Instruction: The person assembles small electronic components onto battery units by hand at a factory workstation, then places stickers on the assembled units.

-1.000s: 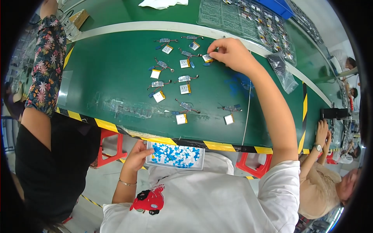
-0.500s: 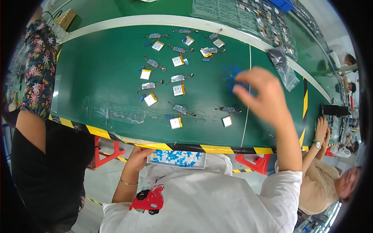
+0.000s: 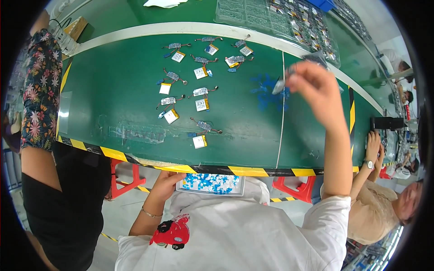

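Note:
My right hand (image 3: 314,90), raised over the right part of the green bench, pinches a small circuit board with a silvery battery pack (image 3: 279,86) hanging from it; the fingers partly hide the board. Beneath and left of it lies a loose scatter of blue bits (image 3: 264,92). Several similar boards with wires and battery packs (image 3: 201,105) are spread over the middle of the bench. Below the front edge, my left hand (image 3: 166,180) grips the left end of a shallow white box (image 3: 244,186) holding blue and white bits; its fingertips are partly hidden.
A white rail (image 3: 135,34) crosses behind the bench, with a clear compartment tray (image 3: 246,16) beyond. Yellow-black tape (image 3: 246,171) marks the front edge. A co-worker's flowered sleeve (image 3: 40,90) stands at left; another person's hands (image 3: 373,151) work at right. Red stools (image 3: 294,187) stand below.
The board with battery pack near the front right of the bench is now in my right hand, which has moved slightly up. The blue bits lie uncovered. The view has shifted a little.

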`<action>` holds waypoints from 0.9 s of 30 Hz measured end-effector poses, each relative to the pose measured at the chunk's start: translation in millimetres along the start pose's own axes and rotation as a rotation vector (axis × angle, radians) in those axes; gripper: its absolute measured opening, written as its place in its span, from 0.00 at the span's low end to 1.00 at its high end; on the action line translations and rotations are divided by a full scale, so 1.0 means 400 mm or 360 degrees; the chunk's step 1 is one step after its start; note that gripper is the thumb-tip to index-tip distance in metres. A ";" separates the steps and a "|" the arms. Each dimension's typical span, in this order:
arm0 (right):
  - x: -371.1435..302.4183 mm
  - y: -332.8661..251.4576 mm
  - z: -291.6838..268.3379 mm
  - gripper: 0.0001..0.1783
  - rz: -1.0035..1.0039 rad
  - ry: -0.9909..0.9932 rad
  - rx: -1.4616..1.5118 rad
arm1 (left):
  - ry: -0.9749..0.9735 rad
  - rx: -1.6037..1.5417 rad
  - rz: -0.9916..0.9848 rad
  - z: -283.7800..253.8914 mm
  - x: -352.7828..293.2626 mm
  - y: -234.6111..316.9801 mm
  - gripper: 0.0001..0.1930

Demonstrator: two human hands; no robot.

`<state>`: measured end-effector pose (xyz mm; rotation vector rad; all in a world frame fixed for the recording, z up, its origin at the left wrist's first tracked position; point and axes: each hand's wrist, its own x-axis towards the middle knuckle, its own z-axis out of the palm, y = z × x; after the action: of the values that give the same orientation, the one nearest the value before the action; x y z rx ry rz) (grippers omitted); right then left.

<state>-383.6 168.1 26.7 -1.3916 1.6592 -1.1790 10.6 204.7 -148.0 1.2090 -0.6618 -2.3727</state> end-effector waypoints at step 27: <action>-0.079 0.144 0.055 0.53 -0.0314 -0.0098 -0.1565 | -0.0072 0.0074 -0.0006 0.100 0.044 -0.011 0.17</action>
<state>-378.8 195.5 -36.6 -2.1656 2.2049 -0.3482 -32.7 207.9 -141.1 1.1801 -0.7335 -2.4067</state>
